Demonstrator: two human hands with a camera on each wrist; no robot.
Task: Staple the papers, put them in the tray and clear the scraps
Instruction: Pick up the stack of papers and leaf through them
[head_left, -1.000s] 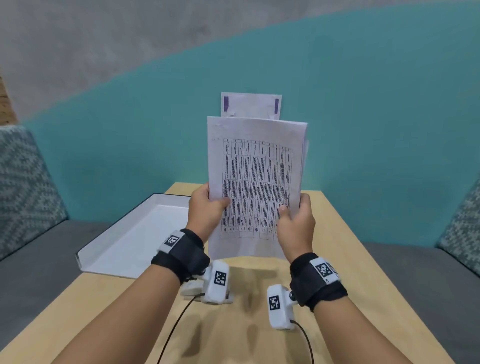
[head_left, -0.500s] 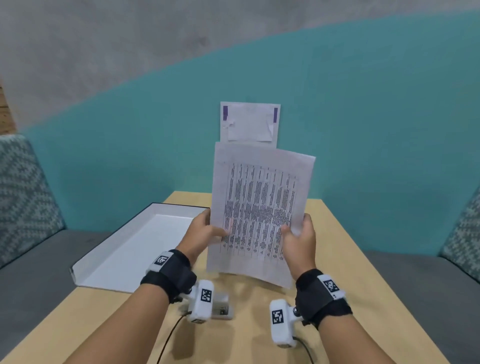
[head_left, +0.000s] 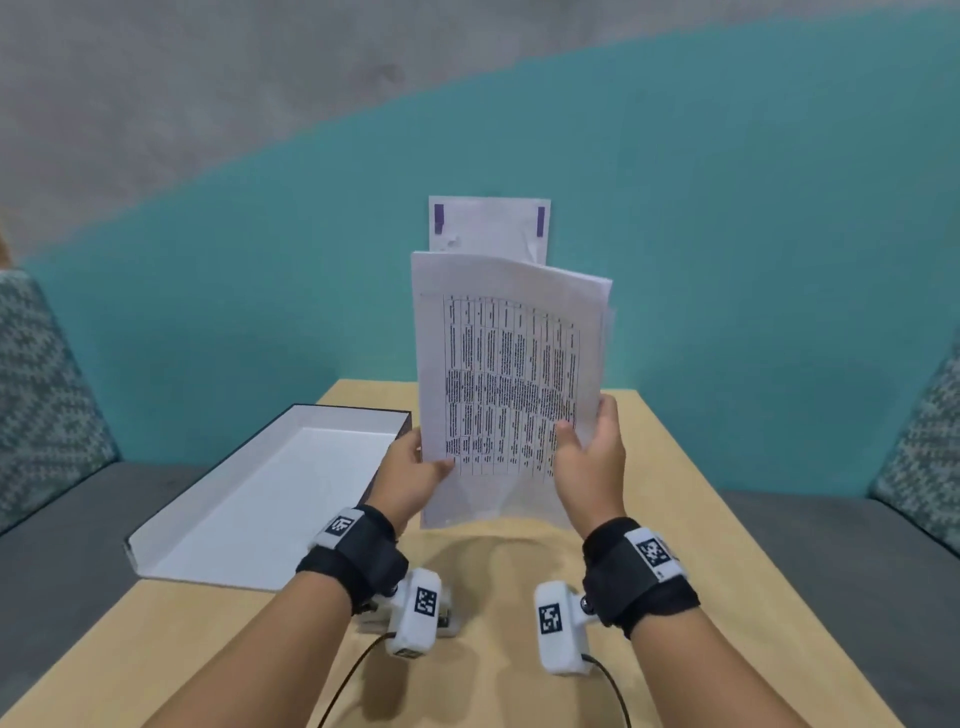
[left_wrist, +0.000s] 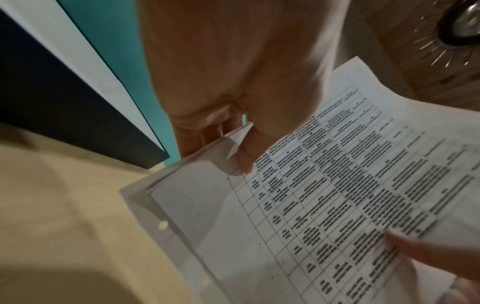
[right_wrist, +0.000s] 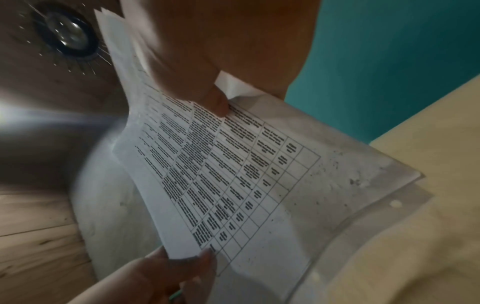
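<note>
We are noting, at the left, the shallow white cardboard tray with dark outer walls (head_left: 156, 545) lying on the pale wooden table (head_left: 701, 519), while the left hand (head_left: 410, 480) is pinching the left edge of the loose sheaf of white printed paper sheets (head_left: 509, 374), thumb on the front. The sheaf is standing upright above the table's middle, its sheets staggered and the top curling, so we are judging it light, limp and apt to fan. The right hand (head_left: 592, 457) is clasping the right edge; the low side edges are looking safest for holding.
</note>
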